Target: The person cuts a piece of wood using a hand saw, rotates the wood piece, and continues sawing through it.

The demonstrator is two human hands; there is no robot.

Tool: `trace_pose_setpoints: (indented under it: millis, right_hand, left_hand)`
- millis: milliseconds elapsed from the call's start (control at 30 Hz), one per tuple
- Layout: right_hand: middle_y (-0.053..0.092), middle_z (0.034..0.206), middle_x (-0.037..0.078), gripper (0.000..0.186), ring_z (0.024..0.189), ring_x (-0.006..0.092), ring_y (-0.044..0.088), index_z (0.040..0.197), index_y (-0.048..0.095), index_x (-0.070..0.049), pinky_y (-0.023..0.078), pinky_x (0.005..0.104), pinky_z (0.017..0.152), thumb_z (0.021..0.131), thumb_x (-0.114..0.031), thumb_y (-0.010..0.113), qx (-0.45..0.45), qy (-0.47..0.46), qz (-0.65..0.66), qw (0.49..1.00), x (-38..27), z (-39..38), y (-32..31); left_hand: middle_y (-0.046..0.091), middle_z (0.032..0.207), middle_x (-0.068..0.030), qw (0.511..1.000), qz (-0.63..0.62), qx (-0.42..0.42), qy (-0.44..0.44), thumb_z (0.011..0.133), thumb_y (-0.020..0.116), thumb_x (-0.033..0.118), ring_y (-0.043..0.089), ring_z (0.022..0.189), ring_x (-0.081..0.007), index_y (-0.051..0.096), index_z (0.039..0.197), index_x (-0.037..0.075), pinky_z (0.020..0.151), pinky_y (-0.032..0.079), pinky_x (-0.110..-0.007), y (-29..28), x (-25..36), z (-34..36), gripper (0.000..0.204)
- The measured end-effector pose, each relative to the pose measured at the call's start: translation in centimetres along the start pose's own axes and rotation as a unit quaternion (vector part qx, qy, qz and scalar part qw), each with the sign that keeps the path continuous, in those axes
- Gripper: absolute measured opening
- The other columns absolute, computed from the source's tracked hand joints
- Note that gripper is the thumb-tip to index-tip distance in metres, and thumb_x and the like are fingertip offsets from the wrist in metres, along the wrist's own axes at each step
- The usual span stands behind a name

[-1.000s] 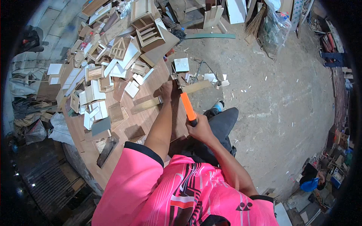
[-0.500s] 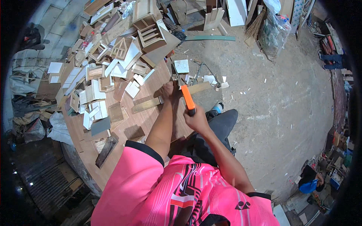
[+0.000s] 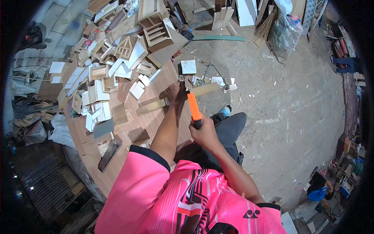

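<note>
My right hand (image 3: 205, 132) is wrapped round the black grip of a hand saw (image 3: 193, 106) with an orange handle. Its blade is seen edge-on and is barely visible, pointing away from me toward the table's edge. At that edge, my left hand (image 3: 174, 93) is closed over a narrow wooden strip (image 3: 152, 107) and bears down on it. The strip runs crosswise beneath the hand, and a pale length beyond the saw sticks out over the floor. Shadow hides the left fingertips and the spot where blade and wood meet.
The wood-topped table (image 3: 156, 128) carries a heap of small wooden boxes and frames (image 3: 152, 37) on its left side. Offcuts (image 3: 218, 81) and a white square block (image 3: 188, 67) lie past the strip. A broom (image 3: 266, 25) leans by a plastic bag (image 3: 287, 37) at the back.
The saw and my right hand have moved slightly back toward me. My left hand remains on the strip.
</note>
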State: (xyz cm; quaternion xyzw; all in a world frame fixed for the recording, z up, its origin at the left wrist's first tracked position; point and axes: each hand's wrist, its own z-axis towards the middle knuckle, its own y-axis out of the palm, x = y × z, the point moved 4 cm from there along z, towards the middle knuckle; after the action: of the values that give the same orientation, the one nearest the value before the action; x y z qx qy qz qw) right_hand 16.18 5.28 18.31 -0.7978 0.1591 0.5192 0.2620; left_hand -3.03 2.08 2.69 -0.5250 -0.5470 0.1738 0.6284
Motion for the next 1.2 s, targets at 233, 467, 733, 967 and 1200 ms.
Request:
trace_pose_setpoints:
  millis: [233,467,733,967,1200]
  right_hand:
    - [0.056,0.066,0.011,0.015,0.061,0.0172,0.055,0.083,0.052,0.001,0.047,0.0320,0.062,0.073,0.001,0.063,-0.016,-0.003,0.035,0.999,-2.0,-3.5,-1.3]
    - [0.053,0.067,0.008,0.013,0.065,0.0153,0.053,0.080,0.051,-0.001,0.045,0.0312,0.063,0.075,-0.002,0.063,-0.027,-0.014,0.032,0.999,-2.6,-3.3,-2.6]
    - [0.054,0.066,0.008,0.014,0.063,0.0141,0.053,0.084,0.052,0.001,0.045,0.0305,0.062,0.074,-0.002,0.063,-0.022,-0.028,0.005,0.999,0.6,0.8,0.4]
    - [0.056,0.070,0.014,0.014,0.068,0.0227,0.058,0.084,0.055,0.001,0.047,0.0331,0.067,0.073,-0.001,0.063,-0.032,-0.016,0.042,0.998,-2.1,-5.1,-2.4]
    - [0.058,0.066,0.013,0.013,0.061,0.0187,0.056,0.081,0.056,0.002,0.047,0.0325,0.061,0.073,-0.003,0.064,0.022,-0.052,-0.010,0.998,2.1,4.5,0.6]
  left_hand:
    - [0.064,0.072,-0.0201,0.998,0.027,0.064,0.006,0.086,0.054,0.031,0.064,0.067,-0.0364,0.066,0.072,0.005,0.062,0.048,-0.047,-0.1,-1.3,0.2,0.031]
    - [0.065,0.071,-0.0188,0.996,0.075,0.022,0.043,0.084,0.057,0.032,0.067,0.071,-0.0354,0.066,0.073,0.007,0.064,0.052,-0.045,1.5,-3.0,1.2,0.030]
    - [0.063,0.063,-0.0193,0.993,0.056,0.098,-0.029,0.076,0.065,0.040,0.065,0.064,-0.0368,0.064,0.064,0.005,0.059,0.051,-0.049,0.4,-1.0,0.4,0.037]
    - [0.063,0.066,-0.0202,0.996,0.048,0.069,0.040,0.082,0.061,0.035,0.066,0.064,-0.0364,0.065,0.065,0.004,0.059,0.050,-0.048,1.6,-4.7,1.8,0.035]
    - [0.066,0.075,-0.0193,0.995,0.095,0.011,0.041,0.082,0.059,0.042,0.066,0.071,-0.0387,0.067,0.074,0.005,0.066,0.051,-0.050,0.3,0.9,0.0,0.039]
